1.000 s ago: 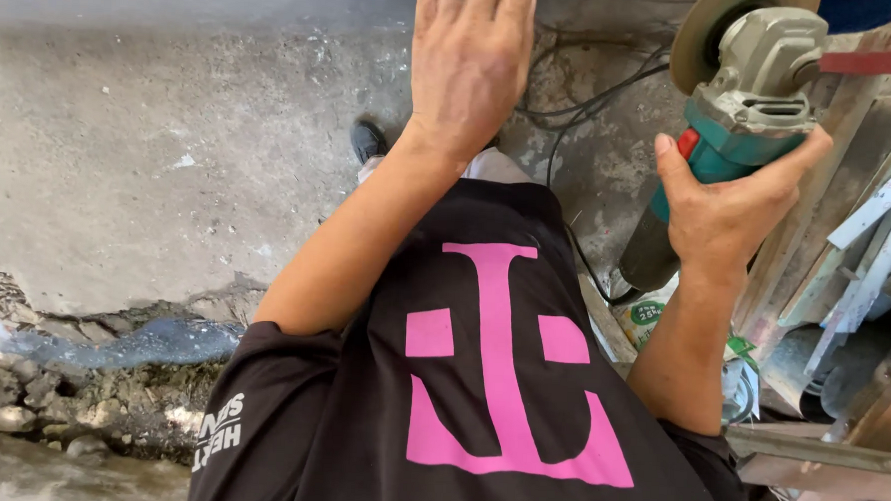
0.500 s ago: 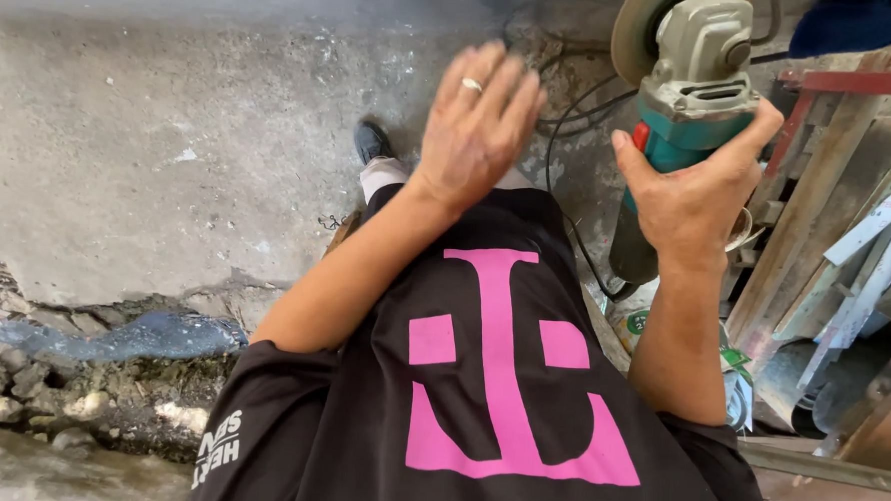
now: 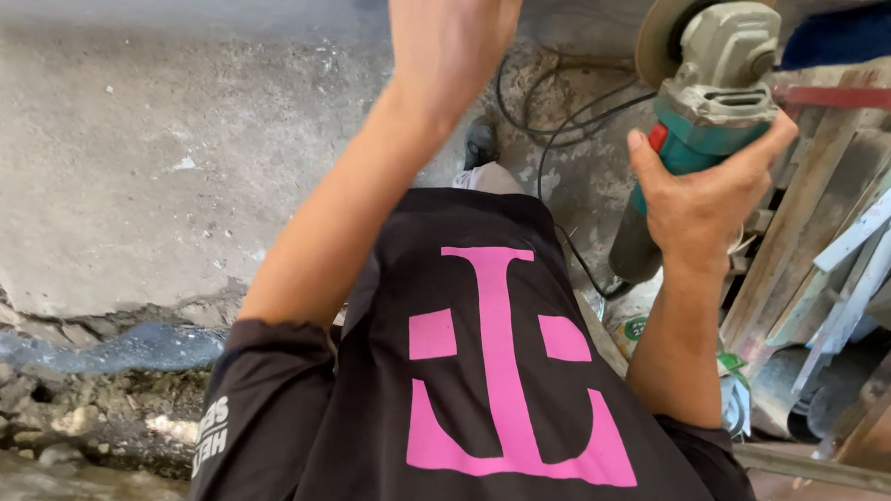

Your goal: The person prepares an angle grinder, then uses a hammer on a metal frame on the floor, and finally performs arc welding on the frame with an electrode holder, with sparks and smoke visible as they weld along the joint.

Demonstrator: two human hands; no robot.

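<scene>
Right around the teal body of the angle grinder (image 3: 707, 112), the right hand (image 3: 703, 197) was wrapped tight, disc end pointing up and away from the fist. Its black cable (image 3: 556, 135) looped over the floor just left of that grip. The left hand (image 3: 453, 35) was raised further left, holding nothing, fingers cut off by the frame edge so can't tell how spread. Below the grip was rough concrete floor (image 3: 159, 158), cracked into rubble at its near edge, with metal bars (image 3: 847, 228) stacked to the right.
</scene>
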